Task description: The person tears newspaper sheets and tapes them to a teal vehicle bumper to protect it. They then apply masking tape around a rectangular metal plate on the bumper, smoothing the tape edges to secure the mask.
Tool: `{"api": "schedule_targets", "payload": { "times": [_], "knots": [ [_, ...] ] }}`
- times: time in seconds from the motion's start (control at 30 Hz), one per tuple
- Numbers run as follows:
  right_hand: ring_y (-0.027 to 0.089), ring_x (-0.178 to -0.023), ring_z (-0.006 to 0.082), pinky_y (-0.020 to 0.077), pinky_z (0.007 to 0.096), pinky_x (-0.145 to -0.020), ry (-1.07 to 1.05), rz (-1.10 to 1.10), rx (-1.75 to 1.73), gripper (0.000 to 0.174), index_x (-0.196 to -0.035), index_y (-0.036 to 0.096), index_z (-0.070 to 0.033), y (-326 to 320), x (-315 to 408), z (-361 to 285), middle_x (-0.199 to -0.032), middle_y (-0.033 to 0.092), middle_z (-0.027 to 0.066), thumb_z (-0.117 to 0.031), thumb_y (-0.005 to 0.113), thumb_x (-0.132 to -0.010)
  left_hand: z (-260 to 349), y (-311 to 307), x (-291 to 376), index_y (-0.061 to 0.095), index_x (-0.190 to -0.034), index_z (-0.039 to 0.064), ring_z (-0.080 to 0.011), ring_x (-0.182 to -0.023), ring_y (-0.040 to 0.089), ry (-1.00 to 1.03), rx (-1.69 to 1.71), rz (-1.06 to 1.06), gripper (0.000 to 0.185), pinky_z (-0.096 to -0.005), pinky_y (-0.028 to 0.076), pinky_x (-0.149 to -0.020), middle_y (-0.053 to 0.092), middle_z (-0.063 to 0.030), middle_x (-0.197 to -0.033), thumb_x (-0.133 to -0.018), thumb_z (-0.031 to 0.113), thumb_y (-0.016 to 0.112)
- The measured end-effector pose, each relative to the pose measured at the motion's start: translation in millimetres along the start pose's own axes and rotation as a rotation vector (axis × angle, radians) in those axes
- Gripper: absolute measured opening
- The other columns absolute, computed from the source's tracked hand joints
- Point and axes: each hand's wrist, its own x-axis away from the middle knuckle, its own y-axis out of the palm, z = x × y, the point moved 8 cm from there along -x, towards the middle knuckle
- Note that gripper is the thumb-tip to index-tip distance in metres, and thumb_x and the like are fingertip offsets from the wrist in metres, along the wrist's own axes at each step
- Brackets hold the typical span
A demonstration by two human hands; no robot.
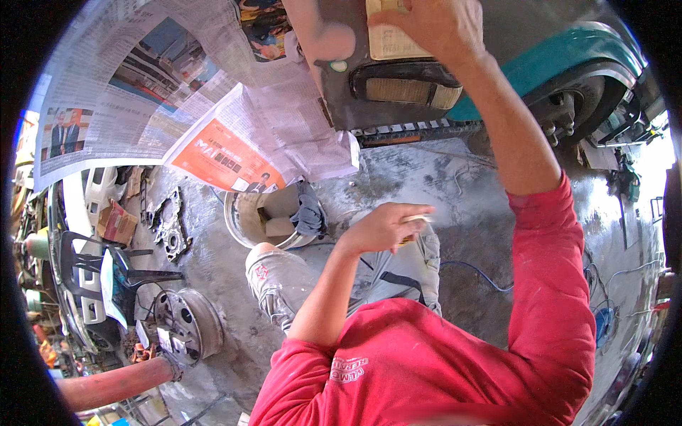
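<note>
My left hand (386,228) is closed around a small cream-and-yellow object (413,229), blurred and partly hidden by the fingers, above my grey trousers. At the top, my right hand (447,26) reaches to a cream rectangular piece (399,43) with faint markings on a vehicle's grey body panel (341,101). Its thumb is spread over the piece; whether it grips anything is unclear. Just below that piece sits a rectangular lamp (399,90) in a dark surround. Newspaper sheets (213,101) cover the area left of the panel, beside a pinkish filler patch (335,41).
A white bucket (240,218) with a grey cloth (310,210) over its rim stands before me. A steel wheel rim (205,325), a metal casting (173,226) and a dark chair (85,261) are left. A blue hose (474,269) crosses the floor; a vehicle wheel (573,106) is upper right.
</note>
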Motion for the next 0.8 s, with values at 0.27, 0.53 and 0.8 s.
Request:
{"api": "schedule_targets", "payload": {
  "times": [0.27, 0.53, 0.8],
  "knots": [
    [0.074, -0.078, 0.0135, 0.0586, 0.0294, -0.071, 0.236, -0.046, -0.257, 0.025, -0.114, 0.077, -0.008, -44, 36, 12, -0.089, 0.079, 0.0057, -0.026, 0.080, -0.098, 5, -73, 93, 0.042, -0.167, 0.012, -0.0028, -0.070, 0.053, 0.094, 0.057, 0.567, 0.065, -0.0215, 0.046, -0.060, 0.067, 0.0016, -0.088, -0.107, 0.018, 0.067],
    [0.069, -0.071, 0.0101, 0.0554, 0.0285, -0.060, 0.771, -0.887, -1.078, 0.036, -0.115, 0.075, 0.000, 58, 255, -59, -0.087, 0.076, 0.0030, -0.031, 0.082, -0.098, 66, -80, 90, 0.030, -0.172, 0.015, -0.0117, -0.090, 0.062, 0.256, -0.255, 0.505, 0.083, -0.0291, 0.052, -0.088, 0.070, -0.0061, -0.104, -0.098, 0.001, 0.067],
    [0.066, -0.066, 0.0074, 0.0518, 0.0265, -0.055, 1.064, -0.804, -1.221, 0.028, -0.110, 0.075, 0.000, 61, 284, -44, -0.081, 0.072, 0.0003, -0.025, 0.082, -0.098, 87, -71, 64, 0.036, -0.169, 0.015, -0.0184, -0.093, 0.067, 0.267, -0.382, 0.377, 0.081, -0.0326, 0.054, -0.092, 0.073, -0.0168, -0.122, -0.096, 0.003, 0.068]
  ]
}}
